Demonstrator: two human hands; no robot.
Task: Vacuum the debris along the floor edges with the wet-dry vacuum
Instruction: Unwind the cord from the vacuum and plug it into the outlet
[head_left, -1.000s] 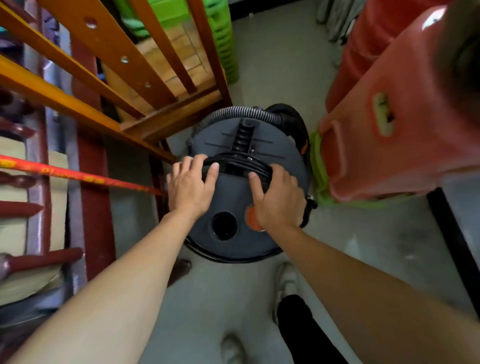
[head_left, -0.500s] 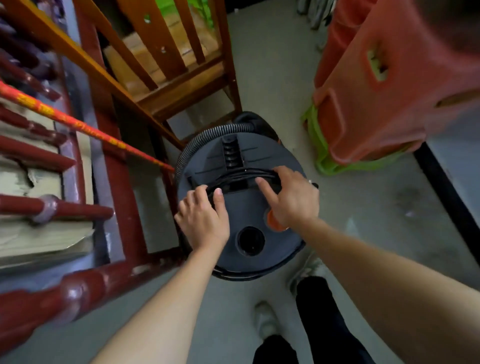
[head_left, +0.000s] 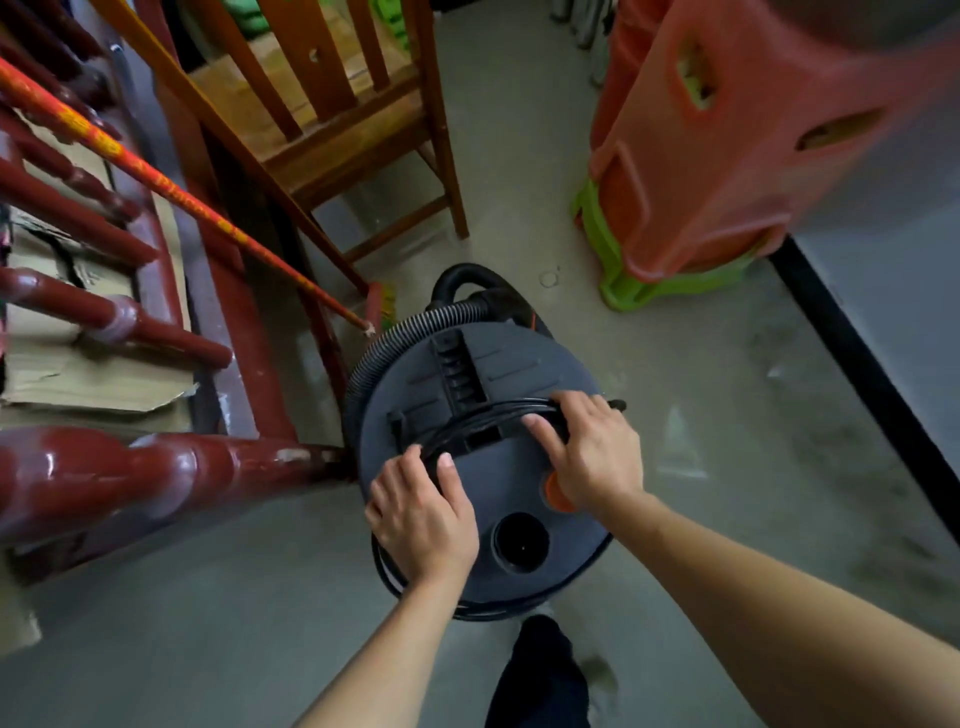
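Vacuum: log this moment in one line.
phase: prep | left hand: grips cord | right hand: grips cord | vacuum: upright on floor | hose: curls along lid edge

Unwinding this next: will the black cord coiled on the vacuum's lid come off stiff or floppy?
Probably floppy: the black cord lies in thin, loose loops across the vacuum lid. It may keep some curl, since the loops arc evenly. Likely light too: the left hand and right hand grip only thin strands of it.
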